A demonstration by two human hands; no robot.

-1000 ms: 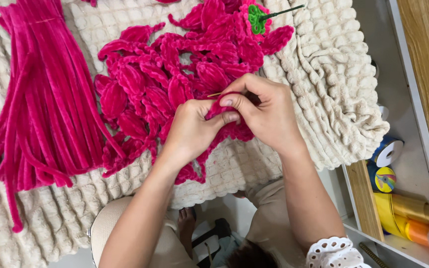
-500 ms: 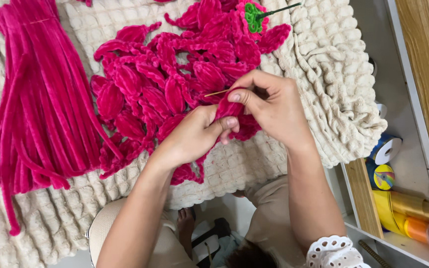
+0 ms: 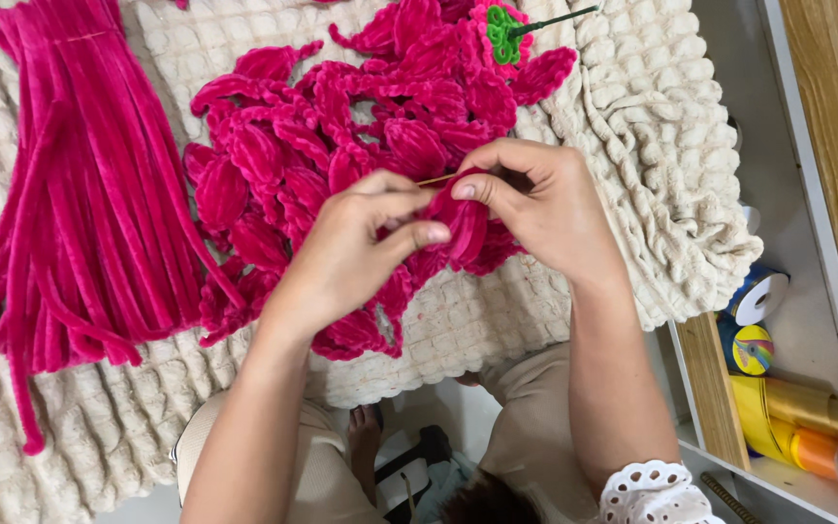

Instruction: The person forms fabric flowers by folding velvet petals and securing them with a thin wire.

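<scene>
The pink chenille petal (image 3: 466, 228) sits pinched between both hands above the cream blanket (image 3: 632, 126), the right hand (image 3: 545, 209) closed on it and a thin wooden stick (image 3: 435, 179), the left hand (image 3: 351, 247) clamping its near edge. Just beyond the grip lies the petal pile (image 3: 341, 136); if the pinch loosens, the stick could slide out and the petal drop among lookalikes.

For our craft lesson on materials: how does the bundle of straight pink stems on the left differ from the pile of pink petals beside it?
The bundle of stems lies long, straight and unshaped; the pile of petals holds stems bent into short leaf-like loops. The bundle lies untouched; both hands work at the pile's edge. Both share the same fuzzy magenta.
</scene>
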